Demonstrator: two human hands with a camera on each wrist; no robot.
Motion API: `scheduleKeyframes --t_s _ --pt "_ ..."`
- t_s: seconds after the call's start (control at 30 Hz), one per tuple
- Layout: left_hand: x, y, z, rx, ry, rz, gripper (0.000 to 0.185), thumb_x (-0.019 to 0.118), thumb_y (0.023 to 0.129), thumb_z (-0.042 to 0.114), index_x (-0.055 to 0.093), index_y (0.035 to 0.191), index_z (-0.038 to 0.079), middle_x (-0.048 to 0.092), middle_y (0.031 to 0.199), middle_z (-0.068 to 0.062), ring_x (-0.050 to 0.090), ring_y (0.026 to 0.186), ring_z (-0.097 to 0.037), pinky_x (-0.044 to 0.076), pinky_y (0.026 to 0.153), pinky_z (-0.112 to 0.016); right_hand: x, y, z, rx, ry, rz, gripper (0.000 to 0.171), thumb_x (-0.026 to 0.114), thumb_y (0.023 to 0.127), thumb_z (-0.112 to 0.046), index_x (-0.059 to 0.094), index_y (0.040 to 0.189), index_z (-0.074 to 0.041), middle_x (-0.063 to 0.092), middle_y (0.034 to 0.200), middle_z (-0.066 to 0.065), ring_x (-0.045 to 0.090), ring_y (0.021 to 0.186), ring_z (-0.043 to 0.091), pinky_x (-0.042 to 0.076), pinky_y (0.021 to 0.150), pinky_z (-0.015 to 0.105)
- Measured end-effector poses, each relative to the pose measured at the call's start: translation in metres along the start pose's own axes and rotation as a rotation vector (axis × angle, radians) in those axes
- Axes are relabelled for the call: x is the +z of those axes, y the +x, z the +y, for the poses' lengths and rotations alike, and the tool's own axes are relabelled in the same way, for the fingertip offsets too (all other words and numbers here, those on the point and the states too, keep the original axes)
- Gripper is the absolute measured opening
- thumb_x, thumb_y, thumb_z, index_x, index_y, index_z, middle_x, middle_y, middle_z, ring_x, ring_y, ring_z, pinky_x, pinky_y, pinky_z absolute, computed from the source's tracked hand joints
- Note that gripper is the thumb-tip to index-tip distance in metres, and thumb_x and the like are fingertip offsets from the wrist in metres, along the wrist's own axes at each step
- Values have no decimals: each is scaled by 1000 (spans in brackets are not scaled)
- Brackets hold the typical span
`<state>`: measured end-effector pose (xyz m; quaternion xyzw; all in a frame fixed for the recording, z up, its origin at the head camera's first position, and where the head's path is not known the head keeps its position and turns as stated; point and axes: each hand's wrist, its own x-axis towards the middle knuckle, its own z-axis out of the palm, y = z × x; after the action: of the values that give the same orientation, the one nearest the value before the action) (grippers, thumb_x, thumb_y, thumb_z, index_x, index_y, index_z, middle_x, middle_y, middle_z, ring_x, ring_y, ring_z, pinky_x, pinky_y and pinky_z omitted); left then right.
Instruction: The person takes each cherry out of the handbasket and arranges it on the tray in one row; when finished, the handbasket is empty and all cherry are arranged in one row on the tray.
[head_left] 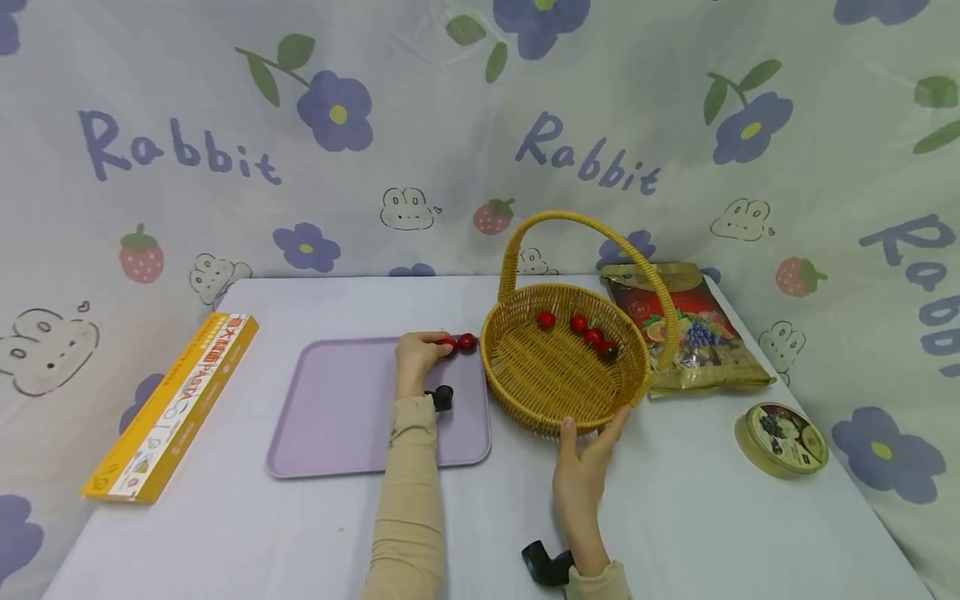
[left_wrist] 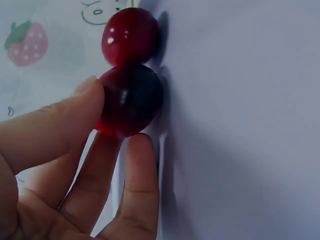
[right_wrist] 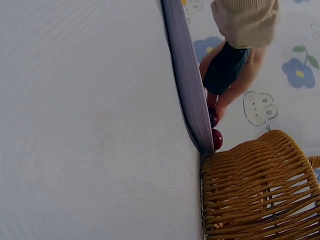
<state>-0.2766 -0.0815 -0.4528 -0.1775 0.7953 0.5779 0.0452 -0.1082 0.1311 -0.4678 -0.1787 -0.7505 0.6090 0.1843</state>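
Note:
My left hand (head_left: 441, 347) reaches over the far right corner of the purple tray (head_left: 337, 417) and pinches a dark red cherry (left_wrist: 129, 100) between thumb and fingers (left_wrist: 140, 165). A second, brighter cherry (head_left: 467, 342) lies on the tray right beside it, touching it in the left wrist view. The woven yellow basket (head_left: 558, 383) with a tall handle stands just right of the tray and holds several red cherries (head_left: 578, 323). My right hand (head_left: 596, 423) rests against the basket's near rim, fingers fairly straight. In the right wrist view the basket wall (right_wrist: 250, 190) meets the tray's edge (right_wrist: 187, 85).
A long yellow pasta box (head_left: 176, 400) lies at the table's left edge. A fruit snack bag (head_left: 686, 329) sits behind the basket, and a round tin (head_left: 782, 439) stands at the right. A printed cloth backdrop surrounds the white table (head_left: 712, 517).

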Motion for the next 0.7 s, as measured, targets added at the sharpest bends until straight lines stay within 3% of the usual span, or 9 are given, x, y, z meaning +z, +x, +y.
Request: scheduleKeyframes --t_s 0.1,0.17,0.23,0.3,0.37,0.47,0.57,0.7 --pt "1 -3 -1 28 4 24 34 73 83 3 70 117 4 65 125 -18 60 108 -26 51 92 -33 0 0 0 -4 5 4 85 51 101 -28 -14 155 -19 -9 164 9 6 149 40 9 120 61" --pt "-1 -6 1 61 4 79 36 73 83 4 69 119 4 67 123 -18 62 108 -28 52 88 -32 0 0 0 -5 7 1 85 51 101 -28 -14 155 -19 -9 164 9 6 149 40 9 120 61" --pt "-4 -11 7 100 -35 131 35 72 85 4 69 119 5 68 120 -17 65 106 -28 54 83 -29 0 0 0 -6 6 -3 85 51 101 -27 -14 155 -19 -9 164 9 6 149 40 9 120 61" --pt "-9 -16 17 145 -139 140 33 70 87 5 68 120 4 68 119 -17 67 104 -27 56 80 -24 0 -1 1 -8 6 -2 85 51 101 -27 -14 155 -20 -9 164 8 6 149 39 9 120 61" --pt "-11 -20 32 181 -268 79 33 67 90 6 66 122 3 67 120 -17 67 105 -27 58 80 -21 0 0 1 -16 8 4 84 51 101 -27 -13 155 -19 -9 164 8 7 149 40 9 120 61" --pt "-11 -26 57 180 -449 -101 36 64 93 8 61 128 0 63 127 -21 66 112 -29 57 87 -23 1 0 2 -27 14 14 84 52 101 -27 -13 155 -19 -9 164 8 8 148 41 10 120 61" --pt "-3 -30 79 152 -488 -267 43 63 95 14 55 135 0 58 135 -21 61 121 -30 54 97 -28 1 1 3 -25 20 13 85 52 101 -28 -13 155 -19 -9 164 8 9 148 41 10 119 62" --pt "21 -31 103 105 -510 -421 51 62 96 21 47 140 -1 53 140 -21 54 128 -31 48 106 -33 1 2 3 -19 9 8 85 52 101 -29 -14 155 -19 -9 164 9 8 148 41 11 119 62"
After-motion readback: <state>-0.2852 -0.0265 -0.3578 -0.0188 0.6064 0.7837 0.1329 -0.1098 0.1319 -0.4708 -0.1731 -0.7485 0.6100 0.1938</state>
